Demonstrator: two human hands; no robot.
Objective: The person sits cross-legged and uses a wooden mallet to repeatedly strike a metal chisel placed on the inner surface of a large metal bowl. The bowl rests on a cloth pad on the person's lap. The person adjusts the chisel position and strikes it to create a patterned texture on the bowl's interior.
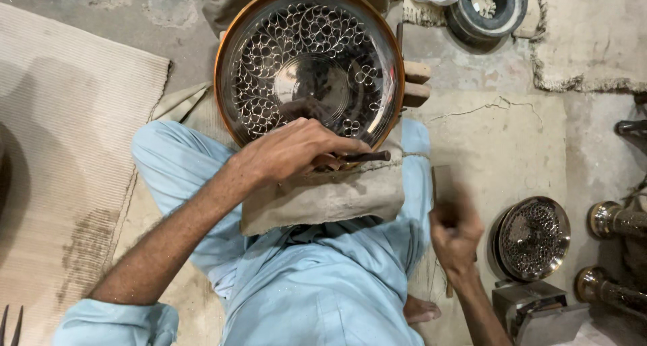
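A large round metal plate [308, 63] with a copper rim and a chased pattern of small circles stands tilted on my lap. My left hand [293, 150] rests on its lower rim, shut on a dark metal punch [367, 156] that points right. My right hand [455, 231], blurred, is shut on a hammer [442, 184] whose handle runs down past my wrist. A grey cloth pad [330, 194] lies under the plate on my light blue trousers.
A smaller patterned metal bowl [532, 238] sits on the floor at right, beside two brass pieces [610, 218] and a metal block [536, 305]. A rubber ring [492, 12] lies at the top. A ribbed mat [67, 150] covers the left floor.
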